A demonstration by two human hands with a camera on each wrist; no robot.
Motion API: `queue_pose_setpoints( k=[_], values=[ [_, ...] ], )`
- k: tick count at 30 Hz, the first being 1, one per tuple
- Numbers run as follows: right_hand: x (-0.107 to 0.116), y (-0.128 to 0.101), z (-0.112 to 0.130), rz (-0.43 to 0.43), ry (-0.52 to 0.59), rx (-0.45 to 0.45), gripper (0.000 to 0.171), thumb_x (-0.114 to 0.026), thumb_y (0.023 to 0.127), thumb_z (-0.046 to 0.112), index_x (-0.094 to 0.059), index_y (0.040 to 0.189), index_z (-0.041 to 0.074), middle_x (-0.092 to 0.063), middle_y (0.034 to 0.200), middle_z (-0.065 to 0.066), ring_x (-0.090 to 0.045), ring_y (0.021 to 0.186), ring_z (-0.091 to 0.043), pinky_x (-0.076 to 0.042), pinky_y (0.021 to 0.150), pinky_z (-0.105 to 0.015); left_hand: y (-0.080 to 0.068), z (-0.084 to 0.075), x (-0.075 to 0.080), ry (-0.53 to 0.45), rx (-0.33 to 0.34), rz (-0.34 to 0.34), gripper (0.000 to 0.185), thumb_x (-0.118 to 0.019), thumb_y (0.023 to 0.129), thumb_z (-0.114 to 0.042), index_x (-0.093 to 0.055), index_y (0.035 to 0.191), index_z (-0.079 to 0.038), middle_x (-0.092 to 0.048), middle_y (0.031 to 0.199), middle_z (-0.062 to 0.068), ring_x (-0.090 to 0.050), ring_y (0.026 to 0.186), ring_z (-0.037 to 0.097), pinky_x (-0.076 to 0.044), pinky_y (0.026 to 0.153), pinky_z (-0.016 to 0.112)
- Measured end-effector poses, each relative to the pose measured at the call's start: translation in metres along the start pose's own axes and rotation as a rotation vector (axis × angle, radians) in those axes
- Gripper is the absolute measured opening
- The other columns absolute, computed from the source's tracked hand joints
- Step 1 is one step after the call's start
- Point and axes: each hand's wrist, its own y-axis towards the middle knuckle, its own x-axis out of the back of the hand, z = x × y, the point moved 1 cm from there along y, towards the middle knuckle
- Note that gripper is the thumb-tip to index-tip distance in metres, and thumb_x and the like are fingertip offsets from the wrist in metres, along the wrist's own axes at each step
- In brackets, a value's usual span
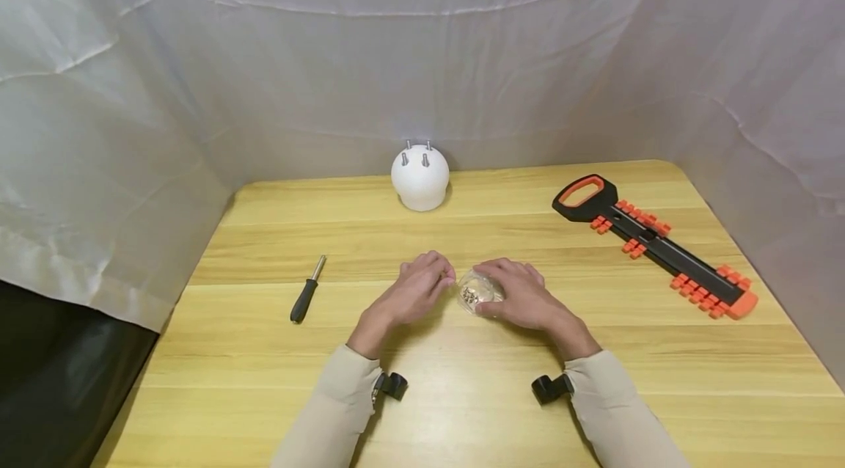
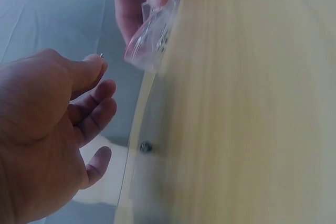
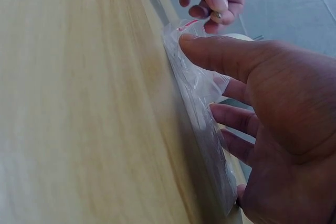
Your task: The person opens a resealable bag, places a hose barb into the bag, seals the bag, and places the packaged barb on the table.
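My left hand (image 1: 425, 284) is just left of a clear zip bag (image 1: 470, 293) on the table. Between its thumb and index finger it pinches a tiny metal fastener (image 3: 217, 15), too small to tell whether screw or nut; the other fingers are loosely bent. With thumb in front and fingers behind, my right hand (image 1: 518, 292) holds the bag, whose red-striped mouth (image 3: 189, 24) points toward the left hand. Several small metal pieces (image 1: 469, 297) lie inside the bag. The fastener in the left hand is apart from the bag.
A black-handled screwdriver (image 1: 304, 301) lies to the left. At the back stands a white rounded object (image 1: 420, 182) with several metal pegs on top. A black bar with a handle and orange clips (image 1: 660, 248) lies to the right. Grey curtains (image 1: 422, 72) border the table.
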Motion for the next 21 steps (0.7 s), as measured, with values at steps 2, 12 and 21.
queue_pose_setpoints(
  k=[2, 12, 21],
  values=[
    [0.000, 0.000, 0.000, 0.003, 0.001, 0.004, 0.068, -0.075, 0.080, 0.040, -0.050, 0.140, 0.021, -0.048, 0.144, -0.007, -0.042, 0.131, -0.037, -0.010, 0.111, -0.066, 0.003, -0.003, -0.002, 0.013, -0.004, 0.011, 0.017, -0.048, 0.101, -0.028, -0.061, 0.104, -0.016, -0.056, 0.119, 0.000, -0.049, 0.112, 0.017, -0.033, 0.088, 0.036],
    [0.001, 0.001, 0.000, 0.014, 0.010, 0.010, 0.070, -0.074, 0.081, 0.041, -0.048, 0.142, 0.020, -0.046, 0.146, -0.007, -0.040, 0.133, -0.038, -0.007, 0.111, -0.067, 0.013, -0.013, -0.010, 0.049, 0.013, 0.064, 0.018, -0.048, 0.101, -0.033, -0.061, 0.105, -0.022, -0.051, 0.118, -0.004, -0.048, 0.111, 0.014, -0.032, 0.089, 0.033],
    [0.000, 0.001, -0.002, 0.019, 0.012, 0.002, 0.070, -0.074, 0.081, 0.042, -0.048, 0.142, 0.021, -0.046, 0.146, -0.006, -0.040, 0.134, -0.037, -0.008, 0.112, -0.066, 0.011, -0.010, -0.011, 0.034, 0.014, 0.062, 0.017, -0.047, 0.101, -0.035, -0.060, 0.104, -0.024, -0.051, 0.119, -0.005, -0.048, 0.111, 0.014, -0.032, 0.089, 0.035]
  ],
)
